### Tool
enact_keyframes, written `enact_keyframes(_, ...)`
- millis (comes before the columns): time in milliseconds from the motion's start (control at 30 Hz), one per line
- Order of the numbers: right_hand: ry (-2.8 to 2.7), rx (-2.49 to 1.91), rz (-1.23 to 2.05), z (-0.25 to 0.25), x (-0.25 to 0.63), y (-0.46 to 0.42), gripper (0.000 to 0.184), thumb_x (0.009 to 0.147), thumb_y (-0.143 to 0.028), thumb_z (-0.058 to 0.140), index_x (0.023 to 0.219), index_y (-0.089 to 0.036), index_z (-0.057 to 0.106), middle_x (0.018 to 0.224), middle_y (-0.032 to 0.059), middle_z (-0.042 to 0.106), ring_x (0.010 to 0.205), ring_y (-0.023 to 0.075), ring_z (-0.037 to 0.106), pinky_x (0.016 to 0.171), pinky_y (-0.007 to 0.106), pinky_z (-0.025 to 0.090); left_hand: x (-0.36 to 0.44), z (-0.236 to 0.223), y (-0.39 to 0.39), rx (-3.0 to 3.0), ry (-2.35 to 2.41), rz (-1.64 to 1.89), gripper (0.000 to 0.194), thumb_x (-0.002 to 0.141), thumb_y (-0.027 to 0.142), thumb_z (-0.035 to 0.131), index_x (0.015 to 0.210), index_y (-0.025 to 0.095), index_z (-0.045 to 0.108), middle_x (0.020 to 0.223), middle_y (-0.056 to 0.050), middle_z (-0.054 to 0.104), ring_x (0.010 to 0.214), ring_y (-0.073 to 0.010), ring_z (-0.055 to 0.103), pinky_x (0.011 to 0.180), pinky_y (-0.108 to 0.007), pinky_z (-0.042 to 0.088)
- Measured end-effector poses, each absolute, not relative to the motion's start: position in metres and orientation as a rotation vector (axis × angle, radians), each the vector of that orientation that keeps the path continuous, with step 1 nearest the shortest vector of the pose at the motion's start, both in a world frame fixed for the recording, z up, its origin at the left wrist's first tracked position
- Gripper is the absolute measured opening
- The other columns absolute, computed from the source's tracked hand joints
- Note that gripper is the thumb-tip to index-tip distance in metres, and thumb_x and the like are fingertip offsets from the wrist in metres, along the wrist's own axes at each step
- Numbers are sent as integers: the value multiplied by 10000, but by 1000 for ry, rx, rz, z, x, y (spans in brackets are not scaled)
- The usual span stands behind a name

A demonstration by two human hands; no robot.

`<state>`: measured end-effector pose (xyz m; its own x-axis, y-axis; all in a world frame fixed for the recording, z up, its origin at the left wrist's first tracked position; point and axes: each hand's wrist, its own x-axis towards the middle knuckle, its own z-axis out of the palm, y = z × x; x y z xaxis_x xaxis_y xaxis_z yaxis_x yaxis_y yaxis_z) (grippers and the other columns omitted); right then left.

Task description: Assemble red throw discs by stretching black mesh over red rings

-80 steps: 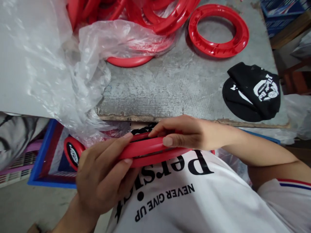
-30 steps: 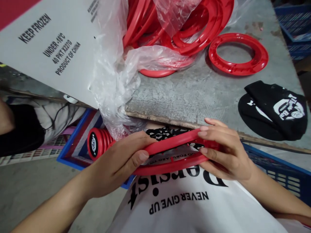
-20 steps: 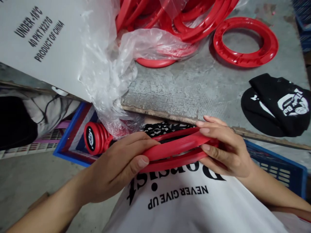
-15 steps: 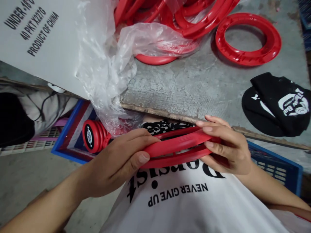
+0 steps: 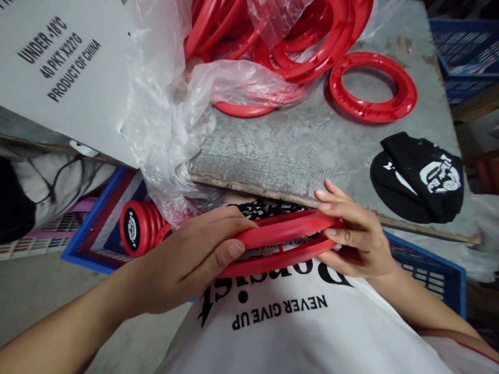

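In front of my white shirt I hold a red plastic ring [image 5: 286,228] nearly edge-on, showing two curved red bands with a gap between them. Whether these are one piece or two rings laid together, I cannot tell. My left hand [image 5: 198,254] is closed over its left end, thumb along the near side. At the right end, the fingers of my right hand [image 5: 356,236] are curled around the rim, with the forefinger raised. Another red ring [image 5: 407,104] lies flat on the table, and a black fabric piece with white print [image 5: 421,179] is near the edge.
On the grey table [image 5: 268,150], several red rings [image 5: 312,67] lie heaped partly under a clear plastic bag [image 5: 167,114]. A printed white carton [image 5: 97,104] stands left. Below are a blue crate [image 5: 93,234] with red ridged parts [image 5: 142,228] and another blue crate [image 5: 429,270].
My view has shifted, so the table things appear lower and further left on the right side. The held ring has tilted slightly, showing more of the gap. Both hands keep their grip.
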<state>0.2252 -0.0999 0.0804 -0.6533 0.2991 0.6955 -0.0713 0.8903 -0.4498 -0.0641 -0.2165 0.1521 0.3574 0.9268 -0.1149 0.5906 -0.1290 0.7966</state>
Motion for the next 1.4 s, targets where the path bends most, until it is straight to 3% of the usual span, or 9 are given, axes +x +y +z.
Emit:
enact_keyframes(300,-2222,-194,635,80,233,-109,367,844,-228,793,1160,-283,615,1292,70,621,1369,354,522,1153,701,402,-70,144,-215,1665,1297,608,330,1051,393,364,1140,215,628,975,-27,649,871,-154,613,747,-256,518)
enact_keyframes(467,-2156,-219,605,72,229,-105,367,843,-201,764,1170,-269,611,1344,91,582,1379,348,504,1144,707,411,-67,145,-216,1716,1355,638,361,1040,454,382,1140,230,647,1045,-44,676,960,-191,630,833,-288,545)
enact_keyframes(700,-2172,-206,401,64,226,-99,356,832,-301,778,1147,-311,613,1270,53,626,1221,336,627,1109,742,417,-63,147,-216,1770,1437,623,419,1031,507,383,1173,241,673,1117,-46,700,1078,-225,645,944,-308,557)
enact_keyframes(1000,-2134,-271,343,60,227,-101,341,817,-294,772,1115,-298,607,1212,42,662,1060,286,695,1031,639,532,-62,143,-217,1779,1409,603,405,1041,459,366,1196,255,680,1142,-50,690,1087,-228,642,952,-328,561)
enact_keyframes(1200,-2135,-243,322,64,225,-103,295,799,-252,784,1049,-246,627,1278,68,649,1090,273,684,1004,545,567,-57,147,-215,1805,1434,627,389,1039,455,373,1180,260,680,1129,-49,693,1087,-240,641,947,-343,558)
enact_keyframes(1400,-2172,-310,306,70,227,-109,269,847,-306,757,1081,-294,625,1229,37,667,1170,297,655,1051,604,530,-54,155,-211,1855,1427,630,385,1043,417,354,1131,252,691,1068,-48,690,1067,-244,633,934,-352,558)
